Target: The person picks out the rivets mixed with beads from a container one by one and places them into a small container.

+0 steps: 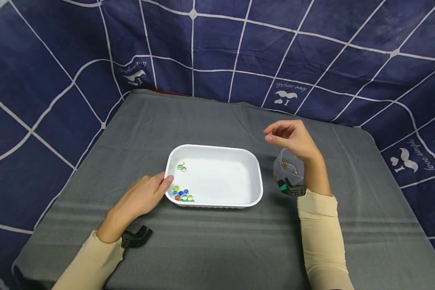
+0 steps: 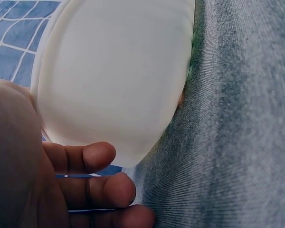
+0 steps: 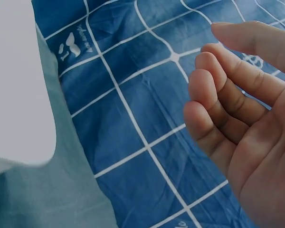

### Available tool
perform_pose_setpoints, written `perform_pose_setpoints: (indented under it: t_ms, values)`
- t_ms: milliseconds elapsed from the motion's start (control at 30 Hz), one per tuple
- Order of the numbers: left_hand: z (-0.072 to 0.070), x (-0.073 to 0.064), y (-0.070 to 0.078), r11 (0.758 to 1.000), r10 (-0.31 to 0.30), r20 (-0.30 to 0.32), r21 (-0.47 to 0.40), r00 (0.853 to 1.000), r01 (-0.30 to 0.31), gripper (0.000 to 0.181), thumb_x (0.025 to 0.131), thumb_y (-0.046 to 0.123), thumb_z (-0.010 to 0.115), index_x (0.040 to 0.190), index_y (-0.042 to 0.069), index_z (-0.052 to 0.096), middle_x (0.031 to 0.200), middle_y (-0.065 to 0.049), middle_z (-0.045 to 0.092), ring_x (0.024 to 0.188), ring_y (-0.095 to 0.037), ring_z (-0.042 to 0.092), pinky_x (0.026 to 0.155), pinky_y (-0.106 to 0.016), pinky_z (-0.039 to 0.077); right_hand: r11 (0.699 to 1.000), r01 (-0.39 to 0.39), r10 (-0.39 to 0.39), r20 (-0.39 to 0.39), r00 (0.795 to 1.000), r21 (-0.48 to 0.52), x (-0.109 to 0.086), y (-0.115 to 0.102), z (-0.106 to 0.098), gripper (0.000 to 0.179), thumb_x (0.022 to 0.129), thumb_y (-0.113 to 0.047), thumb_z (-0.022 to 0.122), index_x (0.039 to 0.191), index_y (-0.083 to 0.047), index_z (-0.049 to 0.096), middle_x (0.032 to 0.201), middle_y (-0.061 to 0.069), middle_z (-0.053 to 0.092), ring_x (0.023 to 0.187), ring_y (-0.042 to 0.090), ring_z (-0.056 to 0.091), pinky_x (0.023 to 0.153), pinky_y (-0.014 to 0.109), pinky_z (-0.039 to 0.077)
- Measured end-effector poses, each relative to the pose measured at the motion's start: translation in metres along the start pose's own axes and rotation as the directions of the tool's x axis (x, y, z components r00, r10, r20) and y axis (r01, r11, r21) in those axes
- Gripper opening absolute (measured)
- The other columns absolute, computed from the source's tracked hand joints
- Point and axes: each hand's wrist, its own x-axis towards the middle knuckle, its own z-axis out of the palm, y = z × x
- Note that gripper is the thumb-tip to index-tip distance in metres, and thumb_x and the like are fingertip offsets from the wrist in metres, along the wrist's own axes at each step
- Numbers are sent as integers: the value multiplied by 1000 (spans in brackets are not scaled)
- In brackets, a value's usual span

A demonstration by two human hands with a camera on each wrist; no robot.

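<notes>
A white tray [image 1: 221, 177] stands on the grey cloth. My left hand [image 1: 141, 197] grips its left rim, thumb over the edge and the other fingers outside against the wall; the left wrist view shows those fingers [image 2: 99, 156] close by the tray's outer side. Inside, several coloured glass marbles [image 1: 181, 193] lie in the front left corner, and a few greenish ones [image 1: 181, 167] sit farther back with a tiny gold-coloured bit. My right hand [image 1: 291, 139] hangs in the air right of the tray, fingers loosely bent; the right wrist view shows nothing between thumb and fingers.
Below my right hand stands a small clear plastic container [image 1: 278, 167] with small gold-coloured pieces [image 1: 285, 165] in it, partly hidden by the hand and wrist. A dark blue curtain [image 1: 217, 44] with white lines encloses the back and sides of the table [image 1: 203, 245].
</notes>
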Motion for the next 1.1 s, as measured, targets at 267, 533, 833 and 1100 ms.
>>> perform_pose_setpoints:
  t_ms: [267,533,833,1100]
  values:
    - [0,0,0,1000,-4,5,4,1000,4,42,107,36,41,109,2,65,89,-10,68,74,-24,60,67,-49,45,1000,14,-15,29,999,22,16,-1,15,11,83,13,68,93,14,67,79,3,69,66,13,61,63,24,50]
    - [0,-1,1,1000,-2,21,-7,1000,2,47,107,39,38,115,1,64,94,-11,69,77,-24,62,68,-50,46,998,18,-21,48,999,52,28,-3,26,11,82,13,68,92,8,70,79,3,70,68,11,63,66,24,51]
    - [-1,-1,1,1000,6,19,-13,1000,-5,47,107,40,38,116,1,64,95,-11,69,77,-23,62,67,-49,46,999,10,-14,102,995,42,39,-5,38,11,84,10,69,94,6,71,81,3,70,71,14,65,68,25,52]
    - [-2,-1,1,1000,6,13,-9,1000,-6,47,107,40,38,114,1,64,93,-10,68,76,-22,61,67,-48,46,999,-33,28,158,987,30,50,-1,52,12,85,8,70,96,10,69,82,5,69,73,19,65,70,27,53]
